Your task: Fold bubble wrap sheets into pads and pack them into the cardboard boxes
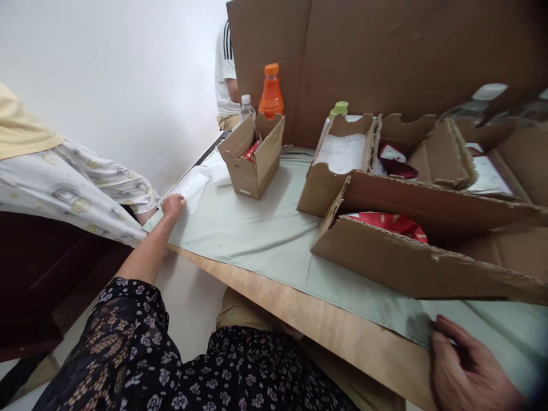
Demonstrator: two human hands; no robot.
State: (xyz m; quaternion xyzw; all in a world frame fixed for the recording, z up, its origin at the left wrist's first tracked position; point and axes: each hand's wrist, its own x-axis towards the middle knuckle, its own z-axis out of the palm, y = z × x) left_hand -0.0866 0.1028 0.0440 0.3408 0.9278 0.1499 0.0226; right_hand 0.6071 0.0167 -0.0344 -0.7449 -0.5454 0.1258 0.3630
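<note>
My left hand [172, 206] reaches to the far left end of the table, its fingers closed on the near edge of a clear bubble wrap bag [192, 188]. Another white, translucent packet [220, 173] lies just beyond it. My right hand [466, 362] rests at the table's front edge on the right, fingers loosely bent and a gap beside the thumb, with nothing seen in it. Closest to that hand is a long cardboard box [385, 257] with a red packet [391, 224] inside.
A small cardboard box [261, 171] stands mid-table, an orange bottle [271, 94] behind it. More open boxes, one with bubble wrap [342, 153], line the right side. A tall cardboard panel [385, 57] closes the back. One person [64, 165] stands at left; another [226, 74] is behind the panel.
</note>
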